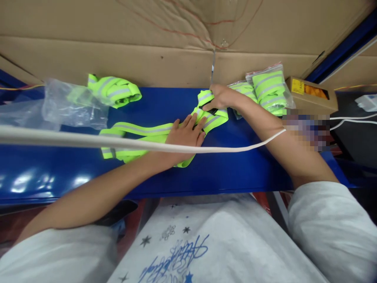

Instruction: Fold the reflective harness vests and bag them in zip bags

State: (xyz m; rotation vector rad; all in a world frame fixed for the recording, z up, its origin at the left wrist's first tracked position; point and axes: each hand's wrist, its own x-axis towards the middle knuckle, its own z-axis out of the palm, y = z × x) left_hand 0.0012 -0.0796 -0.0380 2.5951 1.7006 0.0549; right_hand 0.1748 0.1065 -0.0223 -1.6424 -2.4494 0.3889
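A neon yellow-green reflective strap harness (141, 131) with silver stripes lies stretched out and partly folded across the blue tabletop (229, 173). My left hand (187, 135) rests flat on its middle, fingers spread and pressing on the bands. At the harness's far right end, my right hand (219, 98) has thumb and fingers closed around the bands near a black piece. A white cable (132, 143) crosses the view in front of my left wrist.
At the back left lie a bundled reflective harness (116, 90) and clear plastic bags (73, 106). Beyond my right forearm are bagged reflective harnesses (269, 88) and a cardboard box (312, 96) with orange contents. A cardboard wall (118, 59) stands behind the table.
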